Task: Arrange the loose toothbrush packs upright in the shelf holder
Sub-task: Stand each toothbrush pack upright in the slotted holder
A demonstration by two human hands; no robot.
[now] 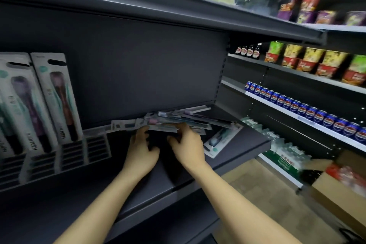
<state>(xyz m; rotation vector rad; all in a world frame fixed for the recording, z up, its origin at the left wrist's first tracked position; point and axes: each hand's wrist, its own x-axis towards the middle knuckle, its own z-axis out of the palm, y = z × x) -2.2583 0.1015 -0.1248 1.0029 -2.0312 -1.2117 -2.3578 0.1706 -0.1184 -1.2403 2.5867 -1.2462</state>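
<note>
I see both hands, left (143, 151) and right (188, 144), pinching the flat pile of packs (178, 123) on the dark shelf (247, 138); cans (309, 112) line the neighbouring rack.

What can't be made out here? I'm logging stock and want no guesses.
Head view only:
- Number of packs in the loose pile: they overlap, and the hands, left and right, cover the front.
- Leftmost upright pack: cut off by the frame edge.
- Print on the upright packs: mostly blurred.
</note>
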